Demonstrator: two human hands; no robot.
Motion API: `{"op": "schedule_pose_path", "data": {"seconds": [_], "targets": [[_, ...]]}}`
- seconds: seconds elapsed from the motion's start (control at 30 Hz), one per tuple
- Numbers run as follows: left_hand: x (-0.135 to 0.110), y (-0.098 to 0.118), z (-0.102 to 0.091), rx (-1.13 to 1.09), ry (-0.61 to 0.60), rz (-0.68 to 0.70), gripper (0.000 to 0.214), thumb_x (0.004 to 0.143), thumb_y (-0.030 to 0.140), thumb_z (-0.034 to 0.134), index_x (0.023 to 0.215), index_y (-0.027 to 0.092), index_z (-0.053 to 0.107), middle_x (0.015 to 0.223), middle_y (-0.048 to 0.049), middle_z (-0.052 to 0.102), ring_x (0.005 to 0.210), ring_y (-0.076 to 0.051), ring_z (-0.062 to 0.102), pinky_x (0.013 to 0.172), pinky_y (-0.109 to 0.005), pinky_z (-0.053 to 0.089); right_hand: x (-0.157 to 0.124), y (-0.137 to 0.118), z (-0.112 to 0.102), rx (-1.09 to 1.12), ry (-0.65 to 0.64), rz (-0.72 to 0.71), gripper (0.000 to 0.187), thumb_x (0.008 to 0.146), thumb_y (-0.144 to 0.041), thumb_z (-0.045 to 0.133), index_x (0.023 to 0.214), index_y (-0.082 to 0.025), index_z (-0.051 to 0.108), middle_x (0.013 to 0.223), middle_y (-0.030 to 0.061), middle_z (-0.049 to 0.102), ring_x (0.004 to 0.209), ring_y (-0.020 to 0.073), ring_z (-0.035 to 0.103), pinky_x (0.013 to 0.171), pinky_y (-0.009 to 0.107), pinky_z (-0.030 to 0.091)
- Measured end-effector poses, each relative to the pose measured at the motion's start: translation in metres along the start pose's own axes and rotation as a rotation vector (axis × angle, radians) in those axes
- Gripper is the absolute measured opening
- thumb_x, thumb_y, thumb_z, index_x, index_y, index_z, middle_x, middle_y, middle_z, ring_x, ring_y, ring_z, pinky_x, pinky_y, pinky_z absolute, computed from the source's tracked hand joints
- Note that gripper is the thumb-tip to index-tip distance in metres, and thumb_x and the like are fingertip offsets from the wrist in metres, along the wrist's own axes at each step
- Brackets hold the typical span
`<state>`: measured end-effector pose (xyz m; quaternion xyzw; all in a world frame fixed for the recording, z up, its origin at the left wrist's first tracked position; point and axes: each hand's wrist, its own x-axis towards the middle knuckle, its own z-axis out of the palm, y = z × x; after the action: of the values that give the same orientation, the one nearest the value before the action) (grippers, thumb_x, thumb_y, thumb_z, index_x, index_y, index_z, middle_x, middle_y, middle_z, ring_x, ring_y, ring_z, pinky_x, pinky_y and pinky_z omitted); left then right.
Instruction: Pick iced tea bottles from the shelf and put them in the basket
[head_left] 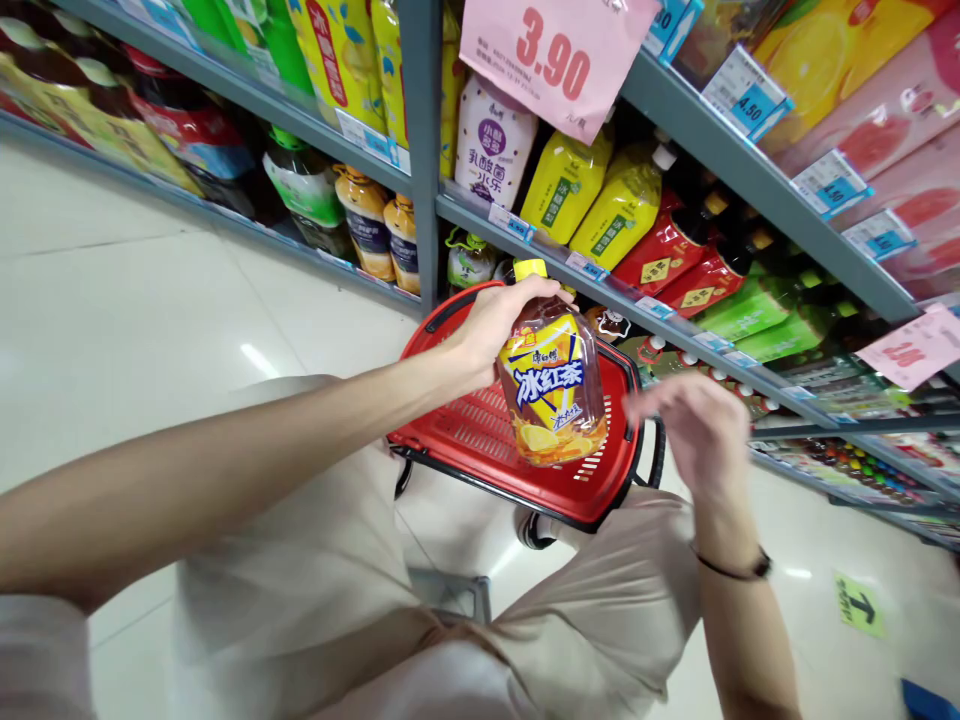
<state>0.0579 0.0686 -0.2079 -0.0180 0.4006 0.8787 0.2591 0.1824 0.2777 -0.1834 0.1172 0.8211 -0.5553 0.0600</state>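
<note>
My left hand (pixel 495 325) is shut around the neck of a large plastic bottle of lemon iced black tea (pixel 551 390), which has a yellow cap and a yellow-and-blue label. The bottle hangs tilted over a red plastic shopping basket (pixel 480 480), with its base close to the basket's slatted floor. Whether they touch is hard to tell. To the right of the bottle, my right hand (pixel 694 430) holds nothing, its fingers loosely curled and apart, and a dark band circles its wrist. It is a short distance from the bottle.
Grey store shelves (pixel 757 170) of bottled drinks rise on the right and ahead, with blue price tags and a pink 3.90 sign (pixel 555 55). Polished pale floor tiles (pixel 135 300) lie to the left. A small wheel (pixel 534 530) shows below the basket.
</note>
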Motion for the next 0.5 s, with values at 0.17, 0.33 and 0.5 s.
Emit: {"op": "schedule_pose_path", "data": {"seconds": [0.17,0.33,0.5], "targets": [[0.004,-0.003,0.001,0.000,0.046,-0.039,0.035,0.076,0.045,0.079,0.092,0.014,0.074,0.094,-0.0108,0.081,0.077,-0.020,0.074,0.079,-0.034,0.062,0.017,0.033,0.035,0.682,-0.082,0.263,0.048,0.083,-0.070,0.074,0.098,-0.024,0.078,0.099,0.0087,0.083,0.120,0.0336,0.074,0.103,0.049,0.061],[0.010,-0.006,-0.004,0.141,0.036,0.000,0.039,0.081,0.050,0.072,0.098,0.015,0.073,0.090,-0.0107,0.079,0.082,-0.024,0.076,0.082,-0.038,0.064,0.010,0.050,0.059,0.968,-0.194,0.448,0.046,0.078,-0.063,0.082,0.105,-0.026,0.079,0.099,0.0043,0.084,0.123,0.0338,0.074,0.095,0.047,0.065],[0.018,-0.008,-0.008,0.217,0.080,0.034,0.043,0.086,0.052,0.068,0.106,0.015,0.074,0.088,-0.0099,0.077,0.085,-0.026,0.078,0.084,-0.039,0.066,0.017,0.059,0.054,0.967,-0.253,0.367,0.049,0.078,-0.062,0.084,0.108,-0.023,0.078,0.105,0.0068,0.084,0.119,0.0338,0.076,0.087,0.044,0.068]]}}
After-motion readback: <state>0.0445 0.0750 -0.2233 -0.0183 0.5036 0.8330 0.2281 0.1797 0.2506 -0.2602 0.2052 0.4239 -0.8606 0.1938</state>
